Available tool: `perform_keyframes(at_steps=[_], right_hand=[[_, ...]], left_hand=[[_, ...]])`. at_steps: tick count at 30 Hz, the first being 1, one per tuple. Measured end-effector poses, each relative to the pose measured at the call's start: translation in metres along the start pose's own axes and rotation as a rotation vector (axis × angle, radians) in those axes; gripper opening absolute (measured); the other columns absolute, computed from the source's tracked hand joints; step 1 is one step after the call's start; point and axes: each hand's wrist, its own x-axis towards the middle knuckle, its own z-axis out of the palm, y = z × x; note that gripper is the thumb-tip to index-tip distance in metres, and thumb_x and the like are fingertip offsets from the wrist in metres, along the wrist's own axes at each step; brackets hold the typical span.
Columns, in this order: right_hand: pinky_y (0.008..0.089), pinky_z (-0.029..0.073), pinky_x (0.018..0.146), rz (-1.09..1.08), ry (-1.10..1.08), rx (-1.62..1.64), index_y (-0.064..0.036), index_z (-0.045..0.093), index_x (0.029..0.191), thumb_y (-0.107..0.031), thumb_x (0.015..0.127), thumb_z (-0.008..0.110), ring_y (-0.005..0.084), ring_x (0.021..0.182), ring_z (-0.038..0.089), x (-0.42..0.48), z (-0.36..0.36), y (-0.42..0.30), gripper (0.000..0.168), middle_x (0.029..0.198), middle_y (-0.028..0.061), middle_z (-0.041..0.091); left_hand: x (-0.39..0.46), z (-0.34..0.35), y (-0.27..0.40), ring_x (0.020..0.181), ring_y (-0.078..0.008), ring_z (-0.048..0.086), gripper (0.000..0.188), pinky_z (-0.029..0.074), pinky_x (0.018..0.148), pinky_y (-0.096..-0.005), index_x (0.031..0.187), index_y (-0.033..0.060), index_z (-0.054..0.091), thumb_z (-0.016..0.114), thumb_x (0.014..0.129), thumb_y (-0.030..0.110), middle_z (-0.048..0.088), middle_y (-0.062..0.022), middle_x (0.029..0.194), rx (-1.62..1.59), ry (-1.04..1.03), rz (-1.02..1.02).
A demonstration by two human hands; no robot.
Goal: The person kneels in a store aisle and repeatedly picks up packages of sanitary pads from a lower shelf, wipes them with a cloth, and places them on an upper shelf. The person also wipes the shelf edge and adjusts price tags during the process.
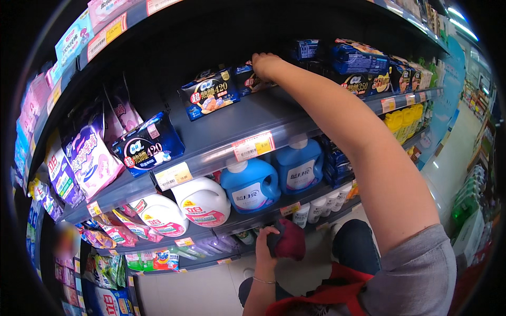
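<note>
My right hand (pixel 267 66) reaches onto the upper shelf (pixel 221 132), over a dark blue pack of sanitary pads (pixel 247 81). Its fingertips are hidden behind the wrist and the dark back of the shelf, so its grip does not show. Just left of it stands another dark blue pad pack (pixel 209 94), and farther left a third pad pack (pixel 148 144) sits tilted near the shelf edge. Lower down, in front of the shelves, my left hand (pixel 269 241) holds a bunched dark red and grey cloth (pixel 290 240). A thin bracelet circles that wrist.
Below are blue detergent bottles (pixel 250 187) and white detergent bottles (pixel 203 201). Purple and white pouches (pixel 93 158) lean at the left. More pad packs (pixel 359 59) are stacked at the right, above yellow bottles (pixel 403 120). Price tags (pixel 253 147) line the shelf edge. An aisle (pixel 446 146) runs along the right.
</note>
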Motion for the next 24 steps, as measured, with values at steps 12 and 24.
perform_keyframes(at_steps=[12, 24], right_hand=[[0.0435, 0.043, 0.099, -0.025, 0.254, -0.125, -0.009, 0.056, 0.128, -0.035, 0.058, 0.089, 0.0307, 0.124, 0.051, 0.035, 0.017, 0.027, 0.081, 0.132, 0.0141, 0.056], [0.0491, 0.039, 0.103, 0.017, 0.124, 0.013, -0.013, 0.056, 0.13, -0.034, 0.064, 0.085, 0.0376, 0.13, 0.04, 0.02, 0.026, -0.005, 0.075, 0.138, 0.0128, 0.049]], left_hand=[[0.02, 0.006, -0.014, 0.096, -0.0243, 0.058, 0.05, 0.048, 0.089, -0.0373, 0.088, 0.0064, 0.058, 0.041, 0.098, 0.052, 0.06, -0.009, 0.099, 0.024, 0.047, -0.007], [0.015, 0.002, -0.016, 0.093, -0.0194, 0.056, 0.044, 0.045, 0.087, -0.0362, 0.084, 0.0089, 0.059, 0.048, 0.096, 0.05, 0.059, -0.0039, 0.091, 0.049, 0.158, 0.02]])
